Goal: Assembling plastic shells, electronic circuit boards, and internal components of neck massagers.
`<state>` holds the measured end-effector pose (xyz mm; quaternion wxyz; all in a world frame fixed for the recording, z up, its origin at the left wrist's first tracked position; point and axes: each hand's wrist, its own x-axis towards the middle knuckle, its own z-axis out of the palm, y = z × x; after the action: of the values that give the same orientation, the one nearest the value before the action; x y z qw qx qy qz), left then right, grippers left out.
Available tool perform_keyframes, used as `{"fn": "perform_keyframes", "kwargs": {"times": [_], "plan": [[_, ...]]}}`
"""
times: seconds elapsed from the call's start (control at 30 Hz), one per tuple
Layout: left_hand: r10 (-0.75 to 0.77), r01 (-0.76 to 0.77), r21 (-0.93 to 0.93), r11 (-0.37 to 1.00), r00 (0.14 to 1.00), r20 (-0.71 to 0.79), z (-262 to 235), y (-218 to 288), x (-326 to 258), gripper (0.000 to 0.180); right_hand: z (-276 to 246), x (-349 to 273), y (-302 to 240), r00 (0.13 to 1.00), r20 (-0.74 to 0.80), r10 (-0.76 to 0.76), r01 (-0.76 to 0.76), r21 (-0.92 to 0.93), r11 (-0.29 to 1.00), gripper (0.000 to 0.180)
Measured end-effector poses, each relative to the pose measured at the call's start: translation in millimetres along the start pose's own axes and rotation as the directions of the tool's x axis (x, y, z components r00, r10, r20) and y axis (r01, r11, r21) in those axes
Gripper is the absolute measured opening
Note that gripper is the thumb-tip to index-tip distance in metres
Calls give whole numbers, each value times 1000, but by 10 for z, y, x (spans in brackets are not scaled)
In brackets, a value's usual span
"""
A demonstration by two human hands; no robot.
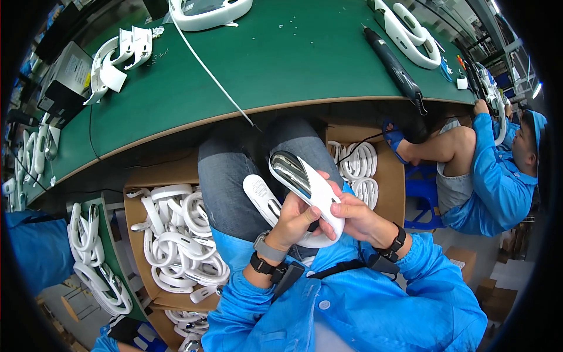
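Green surface [281,64] ahead carries electric screwdriver [394,67] and finished white handle parts [409,32]. Below, over lap: white handle piece [308,193], chrome insert up, held by both hands. Left hand [296,220] wrapped around lower end; right hand [358,217] pinching side with fingertips. Judged mid-inspection; cardboard box [136,234] at left full of like pieces, many apparently pending.
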<state>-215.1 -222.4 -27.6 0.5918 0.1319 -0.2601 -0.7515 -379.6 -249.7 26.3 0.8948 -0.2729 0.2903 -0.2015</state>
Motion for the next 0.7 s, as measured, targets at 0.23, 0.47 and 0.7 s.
{"fn": "perform_keyframes", "kwargs": {"times": [0.23,0.47,0.7], "plan": [[-30,32,49,998,999,-41,173,197,-31,68,126,-12,49,997,-33,-64,62,-61,996,37],[172,11,277,961,759,-628,471,729,-522,67,615,143,295,978,95,-188,178,-851,495,42],[216,-195,106,975,727,-652,5,630,-1052,53,777,416,674,984,110,-140,153,-926,346,42]]}}
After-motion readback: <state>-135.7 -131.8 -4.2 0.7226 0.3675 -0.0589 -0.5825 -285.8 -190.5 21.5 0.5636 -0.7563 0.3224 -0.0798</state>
